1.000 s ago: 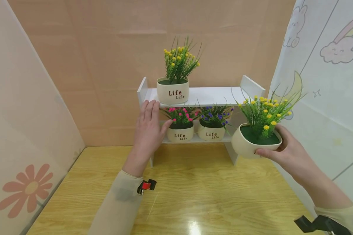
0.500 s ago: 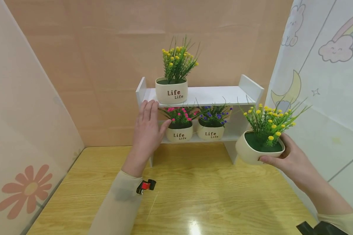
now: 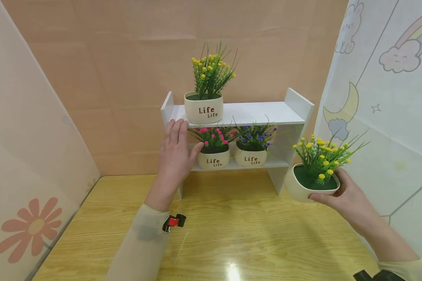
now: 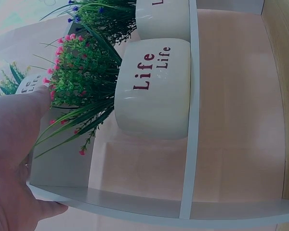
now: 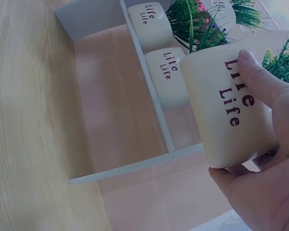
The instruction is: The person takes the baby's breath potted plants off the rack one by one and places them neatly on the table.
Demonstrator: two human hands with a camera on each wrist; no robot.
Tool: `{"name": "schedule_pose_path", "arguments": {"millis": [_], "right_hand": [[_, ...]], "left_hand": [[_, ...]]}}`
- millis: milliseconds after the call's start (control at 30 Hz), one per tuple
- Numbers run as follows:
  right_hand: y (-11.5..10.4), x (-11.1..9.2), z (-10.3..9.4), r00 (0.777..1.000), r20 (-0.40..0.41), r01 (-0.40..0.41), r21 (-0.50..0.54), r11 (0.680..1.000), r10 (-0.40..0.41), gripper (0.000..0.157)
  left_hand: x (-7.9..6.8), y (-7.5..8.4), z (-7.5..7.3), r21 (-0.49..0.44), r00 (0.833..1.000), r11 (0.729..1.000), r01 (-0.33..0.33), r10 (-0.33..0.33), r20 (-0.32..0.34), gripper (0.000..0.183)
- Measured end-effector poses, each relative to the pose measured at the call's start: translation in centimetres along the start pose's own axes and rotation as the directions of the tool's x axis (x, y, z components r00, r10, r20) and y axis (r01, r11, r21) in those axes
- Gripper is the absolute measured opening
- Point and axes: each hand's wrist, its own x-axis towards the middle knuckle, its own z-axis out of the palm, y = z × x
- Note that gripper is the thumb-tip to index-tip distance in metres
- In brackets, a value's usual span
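Observation:
My right hand point(image 3: 353, 199) grips a cream oval pot of yellow flowers point(image 3: 307, 191) in the air, off the shelf's right side. In the right wrist view my thumb lies across the lettering on the held pot point(image 5: 229, 110). With fingers fairly straight, my left hand point(image 3: 176, 158) rests on the front left corner of the white two-tier shelf point(image 3: 260, 113). Another yellow-flowered pot point(image 3: 204, 111) stands on the top board, just behind those fingers. Below it, a pink-flowered pot point(image 3: 213, 159) and a blue-purple-flowered pot point(image 3: 251, 158) sit side by side on the lower board.
The shelf stands on a wood-grain table point(image 3: 232, 226) against a peach backdrop point(image 3: 126, 78). White patterned panels point(image 3: 408, 136) flank it; the right one is close behind my right hand. The shelf's raised right side panel point(image 3: 299, 103) stands left of the held pot.
My right hand has lowered the yellow-flowered pot and carried it slightly right, farther from the shelf. My left hand keeps its place on the corner. The head view has shifted slightly.

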Motion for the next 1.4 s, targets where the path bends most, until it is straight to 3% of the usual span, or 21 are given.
{"name": "schedule_pose_path", "arguments": {"millis": [533, 1033, 1400], "right_hand": [[3.4, -0.6, 1.4, 0.999, 0.002, -0.052, 0.023, 0.998, 0.052, 0.091], [6.7, -0.6, 1.5, 1.0, -0.013, -0.024, 0.055, 0.998, 0.025, 0.082], [9.1, -0.5, 1.7, 0.998, 0.016, -0.065, 0.069, 0.995, 0.064, 0.08]], "left_hand": [[0.0, 0.1, -0.1, -0.003, 1.0, 1.0, 0.0, 0.0, 0.013, 0.082], [0.2, -0.1, 0.1, 0.0, 1.0, 1.0, -0.001, 0.001, 0.008, 0.081], [0.1, -0.1, 0.1, -0.019, 1.0, 1.0, -0.011, 0.01, -0.013, 0.078]]}}
